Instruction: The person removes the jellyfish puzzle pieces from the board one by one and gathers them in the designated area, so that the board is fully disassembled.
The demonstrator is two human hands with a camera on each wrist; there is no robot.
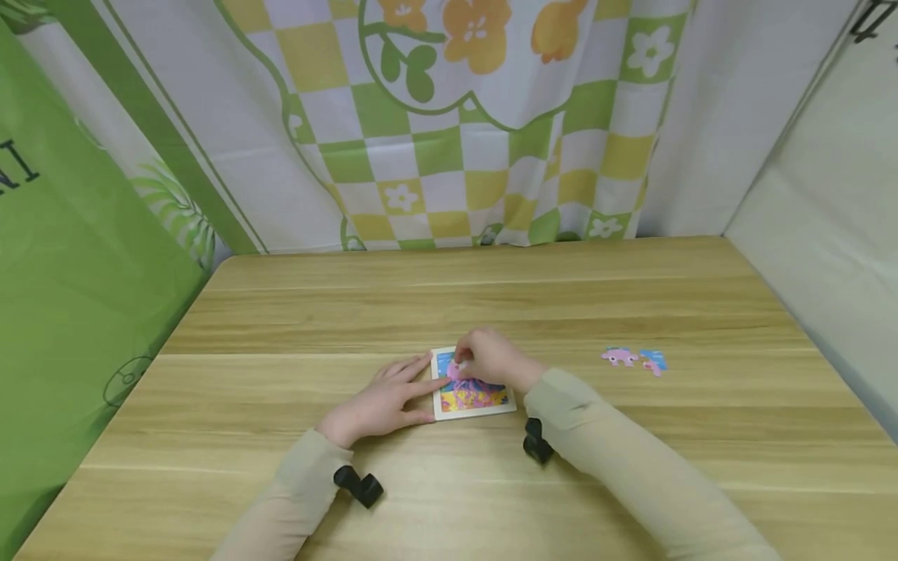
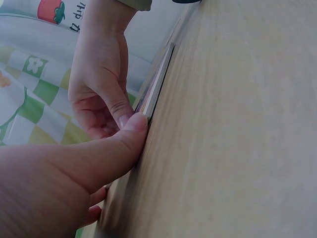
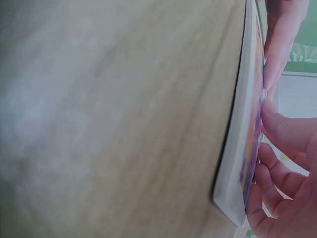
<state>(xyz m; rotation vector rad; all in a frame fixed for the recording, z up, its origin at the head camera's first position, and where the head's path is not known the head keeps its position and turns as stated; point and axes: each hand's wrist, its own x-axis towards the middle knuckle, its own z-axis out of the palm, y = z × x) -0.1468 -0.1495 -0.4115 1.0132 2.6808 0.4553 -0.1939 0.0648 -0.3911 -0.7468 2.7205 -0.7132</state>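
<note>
A small picture puzzle in a white frame (image 1: 477, 414) lies on the table, its picture blue at the top and yellow and pink below. My left hand (image 1: 382, 401) lies at the frame's left side with fingers spread; one fingertip reaches onto the picture, and the thumb (image 2: 111, 156) touches the frame's near corner. Over the upper part of the puzzle, my right hand (image 1: 494, 360) pinches a pink puzzle piece (image 1: 454, 369) between thumb and forefinger, low against the picture. That hand's other fingers (image 3: 272, 191) are curled and hide part of the board.
Two loose puzzle pieces, one mostly pink (image 1: 620, 357) and one blue and pink (image 1: 654, 361), lie to the right on the wooden table (image 1: 316, 304). A checked curtain (image 1: 435, 179) hangs along the table's far edge. Fabric walls stand at both sides.
</note>
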